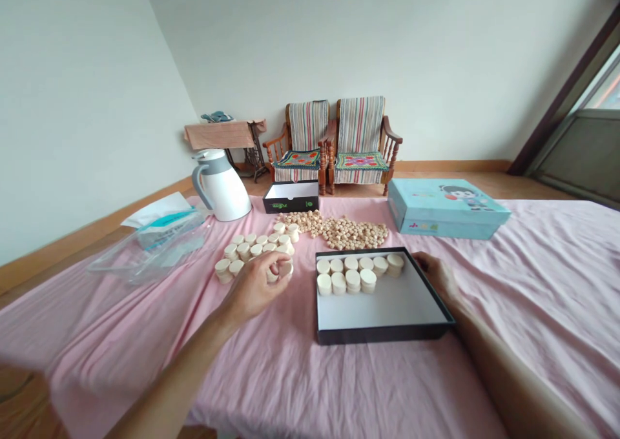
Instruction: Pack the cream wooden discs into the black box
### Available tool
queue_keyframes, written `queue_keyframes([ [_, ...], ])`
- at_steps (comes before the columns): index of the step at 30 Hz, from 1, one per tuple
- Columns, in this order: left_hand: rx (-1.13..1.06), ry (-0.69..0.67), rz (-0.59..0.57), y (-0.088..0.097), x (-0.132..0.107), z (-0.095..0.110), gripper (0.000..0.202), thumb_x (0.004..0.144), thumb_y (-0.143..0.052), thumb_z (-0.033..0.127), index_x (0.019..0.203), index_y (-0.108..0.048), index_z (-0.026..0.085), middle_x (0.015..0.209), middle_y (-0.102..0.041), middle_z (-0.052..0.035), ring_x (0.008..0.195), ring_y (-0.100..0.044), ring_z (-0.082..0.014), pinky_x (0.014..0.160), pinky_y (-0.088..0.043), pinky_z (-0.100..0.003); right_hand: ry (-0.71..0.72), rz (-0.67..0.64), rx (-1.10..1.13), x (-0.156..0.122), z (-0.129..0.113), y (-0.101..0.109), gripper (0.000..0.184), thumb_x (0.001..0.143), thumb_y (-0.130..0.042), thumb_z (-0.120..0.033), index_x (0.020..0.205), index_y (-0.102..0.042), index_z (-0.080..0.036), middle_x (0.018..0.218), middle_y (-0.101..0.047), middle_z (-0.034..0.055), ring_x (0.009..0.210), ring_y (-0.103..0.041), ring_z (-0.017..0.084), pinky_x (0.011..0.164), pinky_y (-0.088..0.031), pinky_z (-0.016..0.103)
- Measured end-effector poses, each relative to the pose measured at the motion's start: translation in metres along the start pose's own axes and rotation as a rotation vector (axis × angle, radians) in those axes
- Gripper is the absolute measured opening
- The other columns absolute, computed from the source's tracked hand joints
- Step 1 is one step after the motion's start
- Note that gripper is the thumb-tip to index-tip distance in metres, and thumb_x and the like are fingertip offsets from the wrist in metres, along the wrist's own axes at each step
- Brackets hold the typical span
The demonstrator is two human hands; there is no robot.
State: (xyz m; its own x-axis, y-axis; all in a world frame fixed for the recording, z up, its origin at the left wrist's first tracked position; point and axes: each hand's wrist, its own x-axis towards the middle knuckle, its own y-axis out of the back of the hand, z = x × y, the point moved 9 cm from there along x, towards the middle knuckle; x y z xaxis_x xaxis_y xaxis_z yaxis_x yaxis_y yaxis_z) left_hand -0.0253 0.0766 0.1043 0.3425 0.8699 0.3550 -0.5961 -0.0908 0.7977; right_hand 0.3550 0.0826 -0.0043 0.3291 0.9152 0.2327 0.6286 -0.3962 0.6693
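Observation:
My left hand (254,287) is closed around a short stack of pale round wooden discs (286,270), thumb and fingers curled about its sides. Just beyond it stand several more disc stacks (243,250) in rough rows on the cloth. To the right lies a shallow black box (382,333) with a white inside. Stacked discs (352,279) fill two rows along its far and left part, the nearer row shorter. My right hand (442,283) grips the box's right side near the far corner; some of its fingertips are hidden.
Small wooden pieces (356,232) lie heaped behind the box. Another black box (291,197), a light blue carton (448,208), a white and grey jug (223,187) and clear plastic packaging (159,245) stand about the pink cloth (261,381). Two chairs (361,142) are beyond.

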Motion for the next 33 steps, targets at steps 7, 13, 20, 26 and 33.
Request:
queue_keyframes([
  [7, -0.041, -0.154, -0.032, -0.023, 0.03, 0.051, 0.025, 0.075, -0.059, 0.019, 0.1, -0.063, 0.019, 0.092, -0.065, -0.003, 0.074, -0.058, -0.0128, 0.066, -0.048, -0.024, 0.031, 0.01, 0.006, -0.002, -0.004, 0.0, 0.034, 0.076, -0.043, -0.039, 0.082, -0.068, -0.017, 0.066, -0.067, 0.0035, 0.063, -0.061, 0.019, 0.053, -0.039, 0.025],
  [13, 0.005, -0.21, -0.039, -0.038, 0.044, 0.059, 0.02, 0.072, -0.059, 0.016, 0.09, -0.064, 0.019, 0.089, -0.061, -0.0023, 0.074, -0.057, -0.0128, 0.067, -0.047, -0.024, 0.035, 0.008, 0.001, -0.001, -0.002, -0.001, 0.034, 0.077, -0.043, -0.038, 0.084, -0.069, -0.017, 0.066, -0.067, 0.0038, 0.062, -0.06, 0.018, 0.054, -0.038, 0.025],
  [20, 0.098, -0.244, -0.124, -0.055, 0.04, 0.072, 0.022, 0.072, -0.06, 0.015, 0.093, -0.06, 0.02, 0.091, -0.063, -0.0022, 0.079, -0.059, -0.0155, 0.074, -0.046, -0.027, 0.031, -0.013, 0.025, 0.001, 0.0, -0.005, 0.033, 0.078, -0.042, -0.037, 0.082, -0.068, -0.018, 0.066, -0.067, 0.0031, 0.062, -0.06, 0.017, 0.053, -0.037, 0.025],
  [26, 0.202, -0.307, -0.115, -0.069, 0.049, 0.077, 0.01, 0.074, -0.059, 0.014, 0.082, -0.057, 0.02, 0.087, -0.064, -0.0034, 0.088, -0.058, -0.0193, 0.079, -0.045, -0.03, 0.026, -0.017, 0.032, 0.001, 0.001, -0.005, 0.033, 0.079, -0.042, -0.038, 0.082, -0.068, -0.018, 0.064, -0.066, 0.003, 0.06, -0.059, 0.017, 0.053, -0.037, 0.025],
  [33, 0.267, -0.336, -0.118, -0.083, 0.05, 0.078, 0.009, 0.074, -0.064, 0.019, 0.082, -0.061, 0.018, 0.087, -0.064, -0.0048, 0.092, -0.056, -0.023, 0.084, -0.043, -0.036, 0.037, -0.004, 0.048, 0.003, 0.002, -0.006, 0.031, 0.076, -0.045, -0.037, 0.08, -0.069, -0.017, 0.065, -0.067, 0.0043, 0.06, -0.059, 0.017, 0.052, -0.04, 0.024],
])
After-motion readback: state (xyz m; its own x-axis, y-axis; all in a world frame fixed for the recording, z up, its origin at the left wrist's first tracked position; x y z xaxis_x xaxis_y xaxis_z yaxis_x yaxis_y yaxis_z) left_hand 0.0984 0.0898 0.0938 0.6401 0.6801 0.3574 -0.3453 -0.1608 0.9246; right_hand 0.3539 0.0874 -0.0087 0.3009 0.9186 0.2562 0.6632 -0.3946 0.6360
